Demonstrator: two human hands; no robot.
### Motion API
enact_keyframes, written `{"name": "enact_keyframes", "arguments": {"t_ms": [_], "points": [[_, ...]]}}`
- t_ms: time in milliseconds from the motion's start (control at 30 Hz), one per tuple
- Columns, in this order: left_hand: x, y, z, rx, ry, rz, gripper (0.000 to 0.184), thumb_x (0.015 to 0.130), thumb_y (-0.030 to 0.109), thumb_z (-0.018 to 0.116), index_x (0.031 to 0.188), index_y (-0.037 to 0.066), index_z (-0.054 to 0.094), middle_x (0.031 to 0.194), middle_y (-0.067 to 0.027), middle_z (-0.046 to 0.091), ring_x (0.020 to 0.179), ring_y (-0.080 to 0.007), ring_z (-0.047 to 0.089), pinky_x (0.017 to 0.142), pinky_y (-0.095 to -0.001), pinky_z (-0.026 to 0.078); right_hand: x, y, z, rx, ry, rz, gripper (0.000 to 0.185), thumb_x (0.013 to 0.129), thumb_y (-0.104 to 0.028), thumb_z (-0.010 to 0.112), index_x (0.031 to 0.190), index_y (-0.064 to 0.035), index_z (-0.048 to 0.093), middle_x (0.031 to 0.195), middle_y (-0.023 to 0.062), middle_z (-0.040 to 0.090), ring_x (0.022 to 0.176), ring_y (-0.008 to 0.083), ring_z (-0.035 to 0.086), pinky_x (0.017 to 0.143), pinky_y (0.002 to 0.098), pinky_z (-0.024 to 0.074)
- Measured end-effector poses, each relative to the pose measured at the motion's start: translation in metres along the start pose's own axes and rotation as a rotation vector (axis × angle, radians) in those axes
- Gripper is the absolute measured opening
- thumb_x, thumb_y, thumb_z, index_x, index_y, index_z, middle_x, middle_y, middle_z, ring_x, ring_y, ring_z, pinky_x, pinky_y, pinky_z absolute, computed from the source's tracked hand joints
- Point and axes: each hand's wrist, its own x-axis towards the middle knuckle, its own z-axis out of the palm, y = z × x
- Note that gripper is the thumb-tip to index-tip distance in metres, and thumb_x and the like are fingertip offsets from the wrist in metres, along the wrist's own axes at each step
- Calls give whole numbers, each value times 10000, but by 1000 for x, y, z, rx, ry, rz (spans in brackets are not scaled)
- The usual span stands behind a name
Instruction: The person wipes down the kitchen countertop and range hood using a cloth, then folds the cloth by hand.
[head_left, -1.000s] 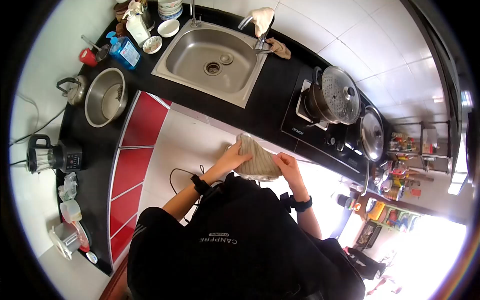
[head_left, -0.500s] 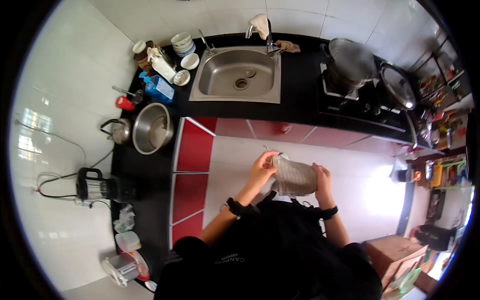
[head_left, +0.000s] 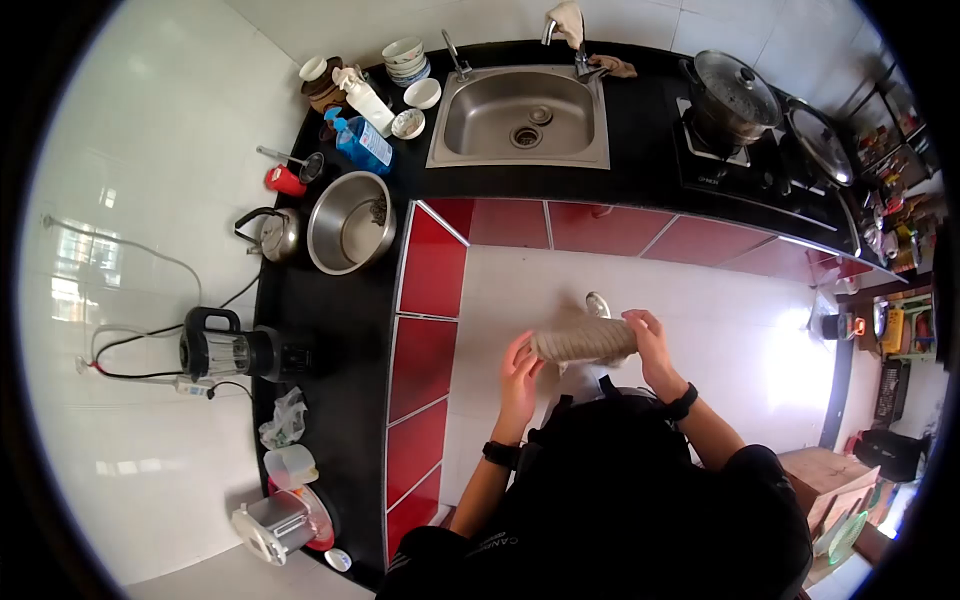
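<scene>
A grey-beige striped cloth (head_left: 585, 343) is held in front of my body, above the pale floor, looking folded and seen nearly edge-on. At its left end, my left hand (head_left: 519, 378) holds the edge between thumb and fingers. My right hand (head_left: 652, 350) grips the opposite end, fingers over the top. Just beyond the cloth is a small, shiny, pale object (head_left: 597, 304) that I cannot make out.
Ahead, the black counter (head_left: 640, 140) carries a steel sink (head_left: 440, 150) and a lidded pot (head_left: 735, 95) on the stove. Along the left counter stand a large steel basin (head_left: 330, 235), a kettle (head_left: 278, 235) and a blender (head_left: 225, 350). A cardboard box (head_left: 820, 475) is at right.
The view has shifted, so the counters appear farther right and higher. The cloth has turned from its broad face to a narrower edge-on look. My left hand has dropped lower beside its end.
</scene>
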Motion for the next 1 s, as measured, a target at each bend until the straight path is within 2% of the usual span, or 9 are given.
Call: {"name": "enact_keyframes", "arguments": {"t_ms": [167,333,533,633,667,800,900,933,1000], "points": [[16,-20,-36,37,18,55,456,969,131,552,1398,5,460,1305,-164,567,1240,-239,531,1067,-386,419,-12,-2,-4,-103,-134,-86,234,919,-66,577,1131,-39,674,887,24,647,812,85,527,740,257,413],[20,-16,-22,-118,-2,74,409,965,143,580,1343,1,513,1256,-160,593,1197,-229,557,1064,-375,424,-17,-17,12,-195,-142,-239,226,892,-38,566,1050,1,724,978,53,691,955,141,604,918,274,439],[7,1,-37,78,38,182,345,935,137,580,1258,17,589,1212,-86,630,1161,-183,566,1025,-317,420,-10,-33,45,-333,-262,-263,245,896,-76,571,1055,31,724,998,57,691,957,138,601,903,282,447],[7,-1,-74,26,120,43,355,928,183,574,1243,23,603,1172,-84,628,1040,-173,596,973,-307,433,1,-21,88,-415,-381,-200,258,895,-99,597,1081,26,725,1019,55,702,987,129,602,912,271,443],[7,-2,-87,52,154,36,378,914,206,566,1244,25,607,1142,-85,624,896,-169,613,893,-296,457,4,-17,103,-469,-419,-174,260,895,-105,603,1087,21,725,1030,54,705,999,128,602,918,271,442],[-4,14,-139,-164,278,232,381,959,251,559,1227,-18,597,1134,-53,645,824,-129,601,797,-284,475,11,-1,168,-541,-555,-190,245,883,-131,633,1086,-49,743,977,54,712,941,135,616,866,261,448],[-20,55,-177,-209,443,187,398,956,200,570,1292,-12,553,1150,-83,645,784,-133,597,788,-281,481,23,2,219,-1202,-640,-881,226,858,-127,654,1060,-112,756,889,44,693,802,163,601,763,254,438],[-26,63,-192,-225,438,204,452,928,127,600,1355,7,513,1160,-109,642,782,-140,593,781,-279,482,26,1,240,-1186,-671,-1104,218,841,-104,667,1036,-138,760,815,41,662,686,177,535,668,258,408],[-36,82,-208,-266,536,267,512,882,46,619,1379,23,499,1151,-114,646,779,-133,596,765,-277,493,28,-1,281,-1017,-929,-855,229,846,-87,660,1051,-121,756,826,46,671,655,169,511,643,271,413]]}}
